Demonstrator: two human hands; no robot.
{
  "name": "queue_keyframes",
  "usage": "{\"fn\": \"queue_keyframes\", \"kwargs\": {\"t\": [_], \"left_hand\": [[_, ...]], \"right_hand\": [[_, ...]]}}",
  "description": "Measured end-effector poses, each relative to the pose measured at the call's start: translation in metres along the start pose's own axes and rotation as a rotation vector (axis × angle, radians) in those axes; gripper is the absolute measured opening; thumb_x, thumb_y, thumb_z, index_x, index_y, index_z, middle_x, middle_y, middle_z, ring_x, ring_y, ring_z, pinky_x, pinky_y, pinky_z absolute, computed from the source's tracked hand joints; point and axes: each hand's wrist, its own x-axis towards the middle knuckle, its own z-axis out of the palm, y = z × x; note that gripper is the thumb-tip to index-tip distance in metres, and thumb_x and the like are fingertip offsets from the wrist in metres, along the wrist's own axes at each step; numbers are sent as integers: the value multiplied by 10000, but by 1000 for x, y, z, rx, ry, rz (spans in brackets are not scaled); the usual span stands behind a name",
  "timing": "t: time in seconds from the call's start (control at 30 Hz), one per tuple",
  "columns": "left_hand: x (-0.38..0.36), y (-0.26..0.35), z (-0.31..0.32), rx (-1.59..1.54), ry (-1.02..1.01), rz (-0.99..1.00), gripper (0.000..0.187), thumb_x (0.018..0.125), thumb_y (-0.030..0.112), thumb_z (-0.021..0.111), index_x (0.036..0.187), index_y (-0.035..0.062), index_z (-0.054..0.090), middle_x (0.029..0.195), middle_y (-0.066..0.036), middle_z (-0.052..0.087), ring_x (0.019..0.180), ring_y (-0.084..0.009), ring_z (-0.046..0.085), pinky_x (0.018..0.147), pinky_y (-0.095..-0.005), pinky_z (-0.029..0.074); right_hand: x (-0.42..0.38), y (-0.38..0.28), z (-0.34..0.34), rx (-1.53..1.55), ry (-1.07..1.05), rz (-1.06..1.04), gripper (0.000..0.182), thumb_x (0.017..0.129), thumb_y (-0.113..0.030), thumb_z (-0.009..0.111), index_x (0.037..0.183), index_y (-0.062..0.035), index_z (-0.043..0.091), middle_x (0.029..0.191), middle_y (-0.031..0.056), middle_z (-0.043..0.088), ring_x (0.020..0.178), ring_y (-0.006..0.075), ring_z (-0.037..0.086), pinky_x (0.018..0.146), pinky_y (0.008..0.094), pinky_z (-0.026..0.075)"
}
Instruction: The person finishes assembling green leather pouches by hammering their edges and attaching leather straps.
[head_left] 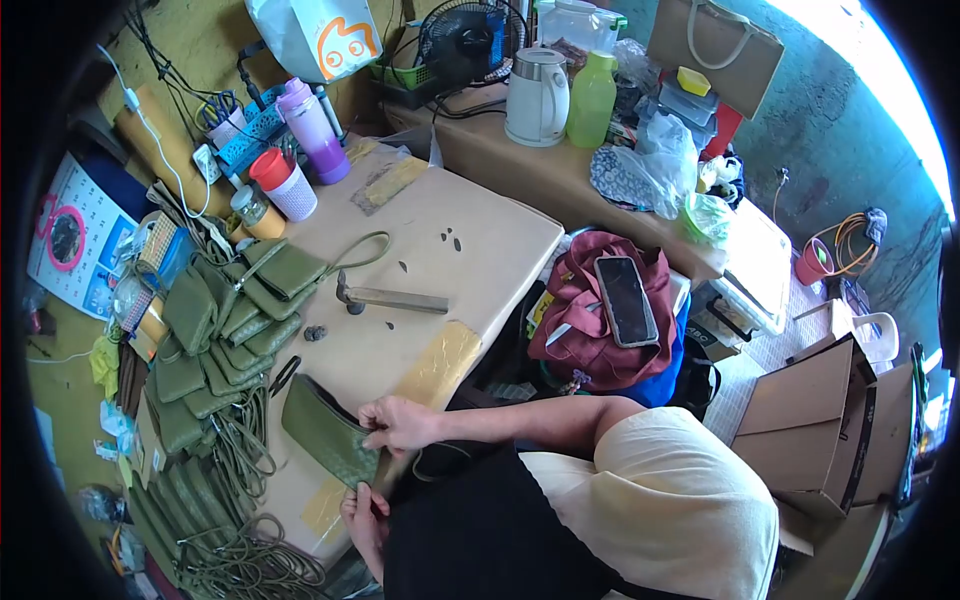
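A bench [490, 225] with a smooth tan covering fills the middle of the frame, three patches of shinier tape [440, 362] stuck on it. A second bench [480, 155] runs along the top, and a blue-green wall [800, 170] closes the upper right. Pale patterned floor [725, 385] shows at the right, beside opened cardboard [800, 415] at the lower right.

One green pouch [325, 435] is held over the bench's near edge, at the lower centre of the frame. Two hands grip it: the right hand [400, 424] is closed on its upper edge, the left hand [367, 512] pinches its lower corner.

One hammer [395, 298] lies at the centre, with at least four small dark scraps [457, 244] around it. At the left is a heap of green pouches [235, 330], well over ten, overlapping too much for an exact count; tangled green cords [265, 565] at the lower left cannot be counted either. One purple bottle [312, 135] and one red-topped cup [285, 185] stand at the upper left, near one calendar [85, 235]. The second bench carries one kettle [537, 97], one yellow-green bottle [592, 100] and one fan [462, 42]. One phone [626, 300] rests on maroon fabric [570, 345], right of centre.
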Motion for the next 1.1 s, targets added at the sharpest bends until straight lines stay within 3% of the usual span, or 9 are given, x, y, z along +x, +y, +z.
{"fn": "queue_keyframes", "kwargs": {"t": [0.1, 0.2, 0.4, 0.6, 0.67, 0.8, 0.87, 0.93, 1.1], "left_hand": [[0, 2, 3, 384, 199, 36, 342, 988, 257, 517, 705, 67, 533, 537, -13, 505, 443, -72, 410, 444, -227, 310], [-5, 15, 13, 683, 363, 224, 353, 988, 236, 505, 689, 49, 516, 528, -16, 492, 459, -99, 398, 463, -258, 333], [-18, 27, -3, 921, 662, 510, 157, 845, 140, 651, 820, 12, 562, 780, -100, 586, 694, -204, 521, 624, -340, 421], [5, 40, 34, 1076, 378, 810, 399, 766, 50, 664, 1149, -22, 580, 1160, -182, 600, 1111, -360, 556, 955, -426, 444], [9, 34, 27, 863, 424, 821, 358, 798, 49, 654, 1142, -27, 594, 1163, -185, 600, 1103, -362, 565, 939, -412, 466], [9, 46, 44, 502, 718, 867, 261, 803, 6, 658, 1060, -29, 633, 1178, -168, 596, 1049, -320, 604, 872, -373, 503], [14, 29, 23, 673, 785, 845, 278, 781, -3, 678, 1055, -26, 637, 1195, -162, 588, 1034, -281, 610, 847, -339, 510], [6, 38, 38, 706, 763, 863, 290, 741, -28, 694, 1026, -27, 642, 1173, -168, 596, 1036, -271, 607, 848, -330, 512], [5, 26, 44, 808, 634, 955, 257, 717, -77, 645, 970, -34, 649, 1126, -217, 596, 1004, -294, 618, 828, -355, 529]], "right_hand": [[-4, 19, 3, -654, 168, -251, 235, 889, -152, 658, 853, 13, 494, 643, 141, 603, 557, 213, 649, 540, 347, 496], [-9, -3, 4, -478, 105, -76, 261, 893, -180, 657, 873, 30, 504, 681, 195, 617, 583, 273, 646, 583, 387, 498], [-1, -27, 9, -146, 101, 119, 250, 874, -157, 682, 948, 25, 527, 662, 79, 631, 524, 124, 611, 497, 284, 493], [-4, -37, 42, -947, -69, -434, 270, 867, -150, 641, 1044, 43, 575, 995, 211, 623, 701, 228, 665, 645, 345, 526], [-7, -71, 34, -868, -172, -308, 273, 906, -160, 597, 1084, 46, 594, 1108, 209, 588, 824, 231, 671, 705, 345, 526], [2, -74, 16, 278, -539, 99, 289, 955, -129, 550, 1193, 28, 590, 1104, 142, 612, 787, 199, 664, 705, 301, 546], [2, -72, 18, 209, -341, 78, 291, 901, -74, 619, 1183, -2, 609, 1063, 122, 619, 767, 183, 656, 723, 280, 552], [5, -64, 27, -419, -64, -299, 307, 821, 12, 652, 1122, -52, 642, 954, 111, 612, 763, 234, 650, 649, 316, 538], [4, -34, 46, -530, -60, -734, 317, 732, 13, 737, 1033, -59, 672, 953, 108, 597, 792, 238, 621, 665, 315, 522]]}}
